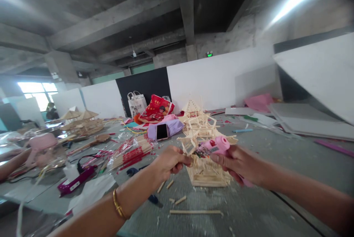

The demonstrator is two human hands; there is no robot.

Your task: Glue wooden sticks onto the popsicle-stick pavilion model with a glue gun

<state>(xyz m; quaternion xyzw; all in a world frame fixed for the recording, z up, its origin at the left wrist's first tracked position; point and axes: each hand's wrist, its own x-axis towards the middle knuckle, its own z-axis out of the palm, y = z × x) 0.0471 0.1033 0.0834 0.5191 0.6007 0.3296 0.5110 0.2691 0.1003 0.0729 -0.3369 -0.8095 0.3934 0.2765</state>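
My right hand is wrapped round a pink hot glue gun, whose nozzle end points left. In front of me stands a tiered building model made of thin wooden sticks, with a pointed top and a stepped base. My left hand is closed in a pinch at the near left side of the model, on the edge of a small stick frame. Whether that frame is joined to the model cannot be made out. The glue gun's tip is blurred and close to the frame.
Loose stick pieces lie nearest me. Bundled sticks, a phone on purple cloth, a red bag and a purple power strip lie leftward. A co-worker's arm enters at far left. White boards lie right.
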